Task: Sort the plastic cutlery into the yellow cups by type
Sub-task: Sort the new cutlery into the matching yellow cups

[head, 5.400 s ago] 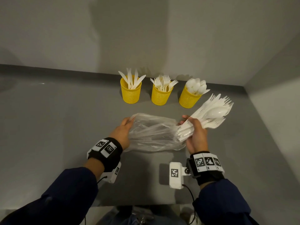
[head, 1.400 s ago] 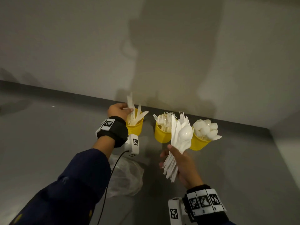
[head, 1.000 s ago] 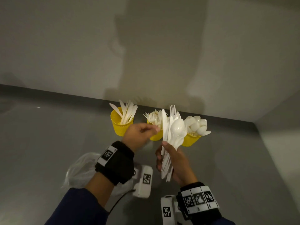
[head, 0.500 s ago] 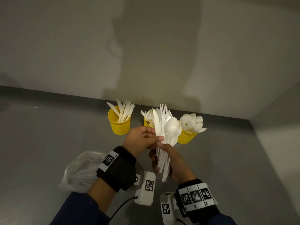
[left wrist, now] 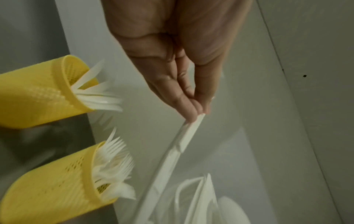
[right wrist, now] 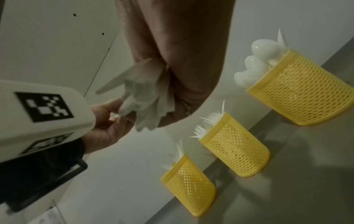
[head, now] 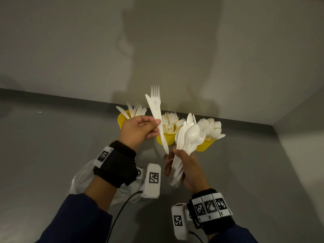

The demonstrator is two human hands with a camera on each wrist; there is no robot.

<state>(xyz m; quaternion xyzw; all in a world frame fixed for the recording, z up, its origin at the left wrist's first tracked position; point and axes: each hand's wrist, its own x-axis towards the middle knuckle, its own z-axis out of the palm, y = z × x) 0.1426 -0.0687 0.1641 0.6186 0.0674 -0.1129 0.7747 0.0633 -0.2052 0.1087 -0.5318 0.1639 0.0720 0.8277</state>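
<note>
Three yellow mesh cups stand by the back wall: the knife cup (head: pixel 123 120), the fork cup (head: pixel 166 138) and the spoon cup (head: pixel 205 146). My left hand (head: pixel 156 127) pinches a white knife (head: pixel 156 113) with a fork (head: pixel 155 92) against it, upright in front of the knife and fork cups. The left wrist view shows the fingertips (left wrist: pixel 193 112) on the handle (left wrist: pixel 189 134). My right hand (head: pixel 177 156) grips a bundle of mixed white cutlery (head: pixel 188 137) in front of the spoon cup. Its handle ends (right wrist: pixel 147 98) stick out of the fist.
A crumpled clear plastic bag (head: pixel 82 179) lies on the grey table (head: pixel 245 172) under my left forearm. The wall runs close behind the cups and another wall closes the right side. The three cups (right wrist: pixel 235 149) stand in a row.
My left hand, which was pinching into the bundle half a second ago, has drawn a knife and a fork out, up and to the left. The right hand still holds the bundle.
</note>
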